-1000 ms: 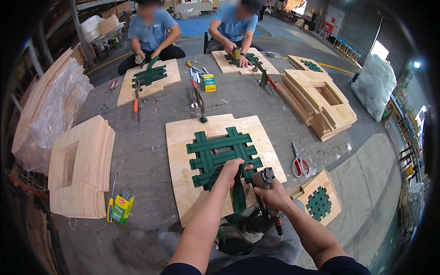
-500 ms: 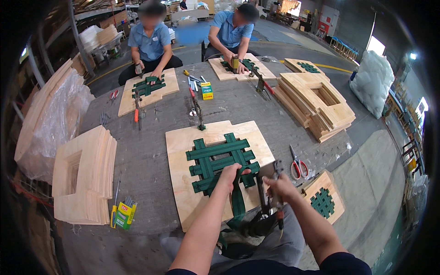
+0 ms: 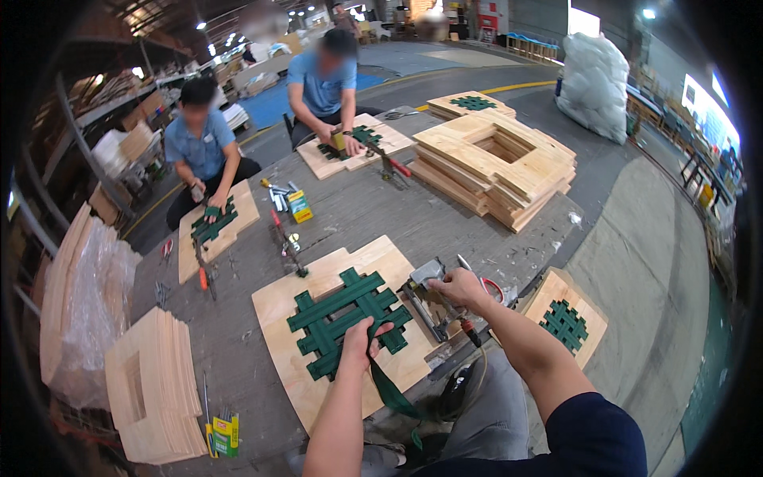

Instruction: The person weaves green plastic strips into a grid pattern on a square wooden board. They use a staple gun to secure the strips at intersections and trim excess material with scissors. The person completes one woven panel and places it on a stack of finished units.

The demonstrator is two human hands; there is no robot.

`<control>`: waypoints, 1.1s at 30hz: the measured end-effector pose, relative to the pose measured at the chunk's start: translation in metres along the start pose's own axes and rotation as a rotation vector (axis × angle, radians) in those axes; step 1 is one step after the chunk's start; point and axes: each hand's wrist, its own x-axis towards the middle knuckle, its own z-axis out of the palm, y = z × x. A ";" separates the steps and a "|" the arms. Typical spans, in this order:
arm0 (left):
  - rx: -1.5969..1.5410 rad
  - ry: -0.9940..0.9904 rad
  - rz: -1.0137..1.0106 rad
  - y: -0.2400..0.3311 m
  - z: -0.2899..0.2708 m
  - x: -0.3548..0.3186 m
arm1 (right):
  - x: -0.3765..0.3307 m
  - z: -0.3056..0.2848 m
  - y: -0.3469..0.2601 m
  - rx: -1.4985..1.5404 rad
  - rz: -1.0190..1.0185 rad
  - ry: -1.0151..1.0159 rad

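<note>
In front of me a plywood board (image 3: 280, 312) carries woven green webbing straps (image 3: 327, 308) stapled over its opening. My left hand (image 3: 364, 342) is closed on a loose green strap (image 3: 388, 391), whose tail hangs over the board's near edge toward my lap. My right hand (image 3: 458, 288) grips a staple gun (image 3: 424, 275) just right of the board, with its hose fitting (image 3: 469, 327) toward me. Whether the gun rests on the table cannot be told. Red-handled scissors (image 3: 494, 289) lie partly hidden behind my right hand.
Cut boards are stacked at left (image 3: 156, 389) and far right (image 3: 493, 171). A finished webbed board (image 3: 566, 322) leans beside my right arm. Staple boxes (image 3: 300, 206) and a red-handled tool (image 3: 284, 242) lie on the table (image 3: 350, 219). Two co-workers (image 3: 326, 83) handle similar boards across from me.
My view has turned to the right. The staple gun in my right hand has moved away from me, to beside the board's right edge. My left hand still holds the strap.
</note>
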 end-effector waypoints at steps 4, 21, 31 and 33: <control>0.164 0.030 0.176 -0.011 0.012 -0.006 | -0.015 -0.028 0.047 -0.073 -0.079 0.216; -0.002 0.182 0.193 -0.015 0.013 -0.059 | -0.097 -0.074 0.028 -0.215 -0.505 -0.157; 0.077 0.177 0.217 -0.016 0.032 -0.056 | -0.094 -0.034 -0.011 -0.713 -0.843 -0.315; 0.075 0.169 0.215 -0.015 0.026 -0.059 | -0.092 -0.029 -0.021 -0.710 -0.860 -0.338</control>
